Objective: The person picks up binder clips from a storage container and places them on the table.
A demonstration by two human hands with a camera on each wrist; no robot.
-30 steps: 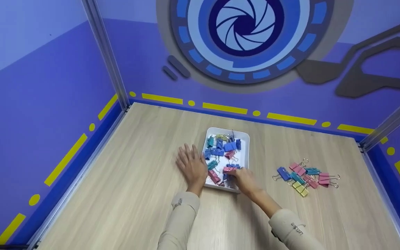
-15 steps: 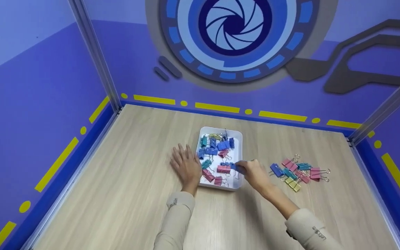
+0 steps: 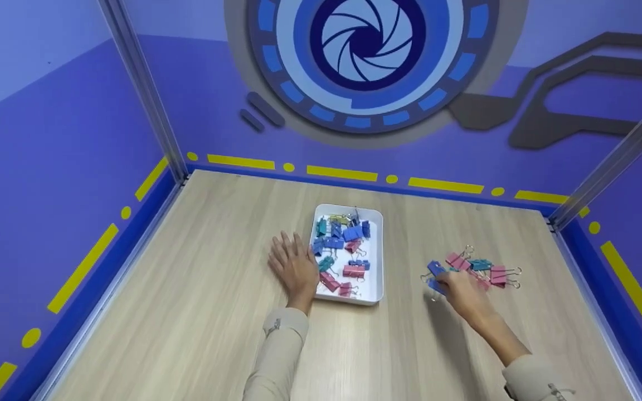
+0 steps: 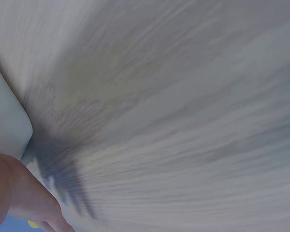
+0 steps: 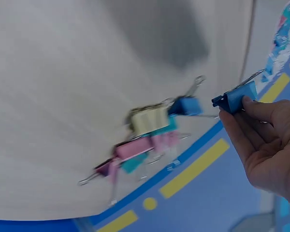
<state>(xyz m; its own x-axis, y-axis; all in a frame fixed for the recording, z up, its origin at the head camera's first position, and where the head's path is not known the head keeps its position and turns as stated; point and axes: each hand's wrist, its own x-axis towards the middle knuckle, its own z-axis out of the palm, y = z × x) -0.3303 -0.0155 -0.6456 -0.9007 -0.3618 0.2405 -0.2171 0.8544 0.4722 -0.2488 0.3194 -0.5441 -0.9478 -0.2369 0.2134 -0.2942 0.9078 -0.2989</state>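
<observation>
A blue binder clip (image 5: 239,98) is pinched between the thumb and fingers of my right hand (image 3: 466,292), which hovers by the left side of a loose pile of binder clips (image 3: 504,275). The pile mixes pink, teal, yellow and blue; in the head view the hand covers part of it. My left hand (image 3: 297,273) lies with fingers spread and straight against the left wall of a white tray (image 3: 378,245). Inside the tray are several blue, pink, teal and yellow binder clips (image 3: 353,271). In the left wrist view only part of the left hand (image 4: 31,193) shows, beside the tray's corner.
The tray stands on a wooden tabletop (image 3: 215,250). Blue-purple panels with yellow dashes (image 3: 342,172) enclose it at the back and sides, with metal posts (image 3: 151,94) at the corners.
My right hand has lifted the blue binder clip out of the tray and carried it right to the pile. The left hand stays at the tray. The head view has shifted slightly.
</observation>
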